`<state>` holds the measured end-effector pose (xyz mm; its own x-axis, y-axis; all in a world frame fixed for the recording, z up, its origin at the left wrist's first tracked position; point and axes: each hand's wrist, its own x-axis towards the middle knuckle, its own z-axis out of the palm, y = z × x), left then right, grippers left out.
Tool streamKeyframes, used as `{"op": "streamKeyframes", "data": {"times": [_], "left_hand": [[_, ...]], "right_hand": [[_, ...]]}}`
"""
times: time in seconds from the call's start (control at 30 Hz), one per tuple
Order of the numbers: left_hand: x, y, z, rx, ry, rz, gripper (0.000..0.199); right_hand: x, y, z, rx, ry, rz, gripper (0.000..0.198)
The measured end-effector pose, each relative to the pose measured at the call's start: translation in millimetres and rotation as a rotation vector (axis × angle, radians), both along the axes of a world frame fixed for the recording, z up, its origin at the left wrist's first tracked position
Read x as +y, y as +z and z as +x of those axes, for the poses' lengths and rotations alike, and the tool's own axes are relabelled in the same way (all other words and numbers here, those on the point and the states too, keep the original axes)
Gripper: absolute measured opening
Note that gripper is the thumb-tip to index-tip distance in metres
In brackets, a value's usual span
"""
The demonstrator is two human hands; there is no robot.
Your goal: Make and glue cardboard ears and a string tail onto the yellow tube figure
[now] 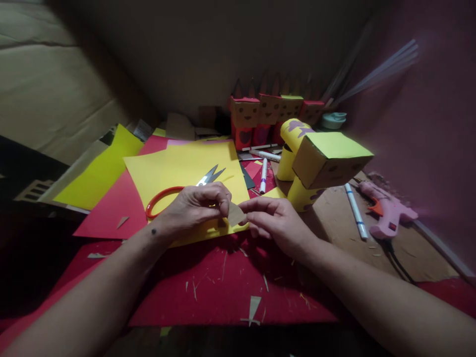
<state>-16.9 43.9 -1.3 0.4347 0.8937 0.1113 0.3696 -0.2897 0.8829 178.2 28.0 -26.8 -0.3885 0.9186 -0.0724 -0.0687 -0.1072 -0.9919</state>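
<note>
Between my two hands is a small brown cardboard piece (236,215), pointed at the top. My left hand (203,201) pinches its left side, and the fingertips of my right hand (273,218) close on its right edge. Orange-handled scissors (163,194) lie on the yellow paper (186,161) by my left hand, blades parted. Beyond my right hand stands a yellow paper-tube animal figure (292,166) with purple patches. Its boxy cardboard head (320,166) has a light green top and a drawn face.
A pink glue gun (392,210) and a blue-and-white marker (356,210) lie on cardboard at right. Several box-headed figures (245,116) stand at the back. Red paper (115,203) lies left; cut scraps (255,307) litter the red table (208,302).
</note>
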Motion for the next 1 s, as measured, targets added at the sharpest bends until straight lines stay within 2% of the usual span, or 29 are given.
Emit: {"op": "streamKeyframes", "data": {"times": [0.07,0.2,0.33,0.43,0.57,0.67,0.77,0.93,1.0], "left_hand": [[-1.0,-0.2,1.5,0.020,-0.031,0.020,0.013],[-2.8,-0.4,1.7,0.060,-0.056,0.104,0.013],[-3.6,-0.7,0.0,0.095,-0.071,0.115,0.014],[-2.9,-2.0,0.1,0.013,0.003,-0.025,0.006],[-2.1,-3.1,0.9,-0.178,0.212,-0.206,0.030],[-3.4,-1.1,1.4,-0.161,0.160,-0.286,0.030],[-5.5,2.6,2.6,-0.023,0.107,-0.356,0.022],[-7.1,5.6,5.6,0.043,0.108,-0.395,0.023],[-6.6,4.1,5.4,0.101,0.126,-0.381,0.028]], "right_hand": [[0.4,0.3,-0.8,0.084,0.005,-0.069,0.023],[-0.3,0.3,-0.1,0.180,0.018,-0.051,0.022],[-0.6,2.1,-1.2,0.152,-0.008,-0.036,0.016],[0.8,3.2,-3.9,0.092,-0.060,-0.027,0.016],[2.6,1.9,-4.3,0.076,-0.114,-0.076,0.017],[2.1,0.0,-3.4,0.084,-0.120,-0.058,0.018],[0.1,-1.4,-3.7,0.065,-0.114,0.024,0.016],[-1.7,-3.3,-4.0,0.044,-0.051,0.048,0.015],[0.0,-4.5,-3.1,0.048,-0.103,0.059,0.016]]}}
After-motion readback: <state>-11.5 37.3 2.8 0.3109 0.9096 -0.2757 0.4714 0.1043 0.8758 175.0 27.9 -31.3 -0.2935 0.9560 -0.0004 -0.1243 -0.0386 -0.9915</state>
